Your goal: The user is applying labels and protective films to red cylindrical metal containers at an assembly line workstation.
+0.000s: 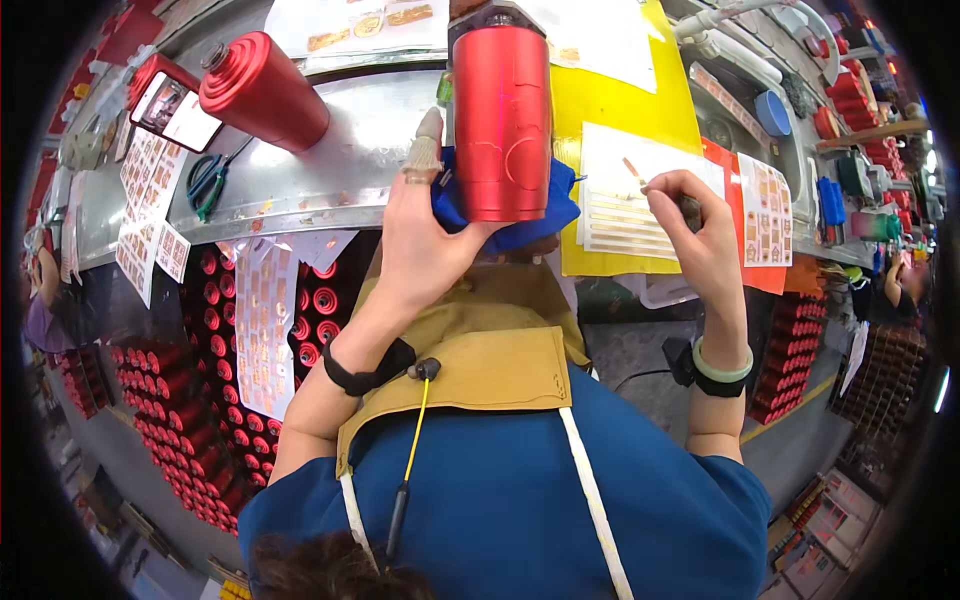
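A red metallic bottle (502,130) with embossed outlines lies with its base toward me, on a blue cloth (530,220). My left hand (430,235) grips its left side near the base, the thumb by the bottom edge. A pale cover sits on one finger, which stretches up along the bottle; other fingers are hidden. Over a white sheet of gold strip stickers (635,222), my right hand (700,220) is closed in a pinch. A small thin gold strip (630,168) sticks out from its thumb and fingertip.
A yellow board (620,110) lies under the sticker sheet. To the left on the metal bench stand another red bottle (265,92), a phone (176,112) and scissors (208,185). Stacked red bottles (190,430) fill the floor at left. An orange sheet (765,278) hangs at right.
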`<state>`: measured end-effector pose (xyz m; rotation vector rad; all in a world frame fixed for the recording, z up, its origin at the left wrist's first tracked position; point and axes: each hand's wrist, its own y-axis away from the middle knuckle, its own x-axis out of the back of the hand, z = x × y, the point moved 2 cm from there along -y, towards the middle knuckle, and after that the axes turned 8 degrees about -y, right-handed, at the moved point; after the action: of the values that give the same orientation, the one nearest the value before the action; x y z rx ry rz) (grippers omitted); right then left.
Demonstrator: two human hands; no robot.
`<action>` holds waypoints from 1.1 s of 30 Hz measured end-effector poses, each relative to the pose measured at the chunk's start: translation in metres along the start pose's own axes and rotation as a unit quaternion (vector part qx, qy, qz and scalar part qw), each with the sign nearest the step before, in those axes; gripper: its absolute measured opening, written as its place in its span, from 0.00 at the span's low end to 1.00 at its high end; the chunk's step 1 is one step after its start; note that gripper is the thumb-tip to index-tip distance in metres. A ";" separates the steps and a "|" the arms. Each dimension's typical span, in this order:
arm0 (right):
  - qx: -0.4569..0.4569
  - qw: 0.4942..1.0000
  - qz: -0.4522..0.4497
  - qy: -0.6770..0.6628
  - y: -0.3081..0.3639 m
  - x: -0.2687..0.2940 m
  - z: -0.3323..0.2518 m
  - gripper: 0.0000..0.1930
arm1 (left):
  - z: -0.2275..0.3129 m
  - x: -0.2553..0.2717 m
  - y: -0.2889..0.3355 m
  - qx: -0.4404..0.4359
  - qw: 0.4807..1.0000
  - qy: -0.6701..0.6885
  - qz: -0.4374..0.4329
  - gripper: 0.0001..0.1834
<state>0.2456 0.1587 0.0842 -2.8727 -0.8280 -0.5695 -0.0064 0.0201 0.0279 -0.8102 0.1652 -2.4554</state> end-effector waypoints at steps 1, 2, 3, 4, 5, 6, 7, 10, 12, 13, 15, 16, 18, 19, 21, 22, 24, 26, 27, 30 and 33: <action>-0.002 1.000 0.000 -0.003 0.002 -0.004 -0.004 0.06 | -0.003 0.001 -0.002 0.001 1.000 -0.002 -0.002 0.45; -0.015 1.000 -0.022 -0.004 0.004 -0.008 -0.006 0.06 | -0.006 0.001 -0.004 -0.006 0.999 0.007 -0.033 0.44; -0.027 0.999 -0.043 -0.005 0.005 -0.013 -0.008 0.06 | -0.009 0.000 -0.005 -0.012 0.998 0.016 -0.064 0.44; -0.003 0.999 -0.035 -0.024 0.005 -0.020 -0.012 0.06 | -0.003 0.004 -0.008 -0.056 0.997 -0.021 -0.038 0.44; -0.005 0.999 -0.036 -0.026 0.005 -0.025 -0.015 0.06 | -0.001 0.003 -0.008 -0.055 0.997 -0.022 -0.040 0.44; 0.004 0.999 -0.040 -0.037 0.006 -0.030 -0.018 0.07 | 0.001 0.004 -0.006 -0.060 0.998 -0.026 0.003 0.45; 0.013 0.998 -0.044 -0.047 0.007 -0.034 -0.020 0.07 | 0.004 0.006 -0.005 -0.066 0.996 -0.030 0.047 0.45; 0.014 0.998 -0.036 -0.056 0.010 -0.046 -0.017 0.07 | 0.000 0.003 -0.003 -0.074 0.995 -0.060 -0.001 0.45; 0.021 0.998 -0.039 -0.053 0.009 -0.053 -0.019 0.06 | -0.005 0.001 -0.001 -0.080 0.992 -0.081 -0.048 0.45; 0.020 0.998 -0.040 -0.054 0.009 -0.056 -0.021 0.06 | -0.006 0.002 0.000 -0.079 0.992 -0.081 -0.049 0.45; 0.002 0.996 -0.056 -0.073 0.009 -0.062 -0.025 0.06 | -0.007 0.003 0.000 -0.089 0.992 -0.076 -0.043 0.44; 0.001 0.996 -0.057 -0.073 0.009 -0.065 -0.028 0.06 | -0.008 0.003 0.000 -0.089 0.992 -0.077 -0.044 0.44; -0.010 0.993 -0.062 -0.104 0.009 -0.071 -0.035 0.05 | -0.010 0.002 0.000 -0.096 0.991 -0.083 -0.051 0.45; -0.011 0.993 -0.062 -0.104 0.009 -0.075 -0.037 0.05 | -0.010 0.001 0.001 -0.095 0.991 -0.083 -0.051 0.45; 0.014 0.991 -0.074 -0.108 0.009 -0.085 -0.043 0.06 | -0.010 0.001 0.001 -0.104 0.989 -0.099 -0.046 0.47; 0.018 0.992 -0.072 -0.104 0.007 -0.090 -0.041 0.06 | -0.009 0.002 0.001 -0.105 0.988 -0.099 -0.047 0.47; -0.002 0.993 -0.066 -0.102 0.005 -0.094 -0.035 0.06 | -0.005 0.004 0.000 -0.011 0.992 -0.001 -0.129 0.51; -0.019 0.994 -0.056 -0.091 0.004 -0.094 -0.031 0.07 | 0.000 0.011 0.002 -0.017 0.990 0.019 -0.142 0.52; -0.020 0.994 -0.055 -0.091 0.003 -0.094 -0.030 0.07 | 0.001 0.014 0.003 -0.025 0.987 0.041 -0.154 0.54; -0.022 0.995 -0.052 -0.080 0.003 -0.094 -0.029 0.07 | -0.006 0.011 0.005 0.024 0.975 0.144 -0.166 0.51; -0.022 0.996 -0.051 -0.069 0.003 -0.094 -0.029 0.08 | -0.006 0.007 0.005 0.045 0.972 0.174 -0.150 0.48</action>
<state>0.1642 0.1038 0.0753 -2.9500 -0.9994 -0.4068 -0.0117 0.0119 0.0251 -0.3792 0.0597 -2.8547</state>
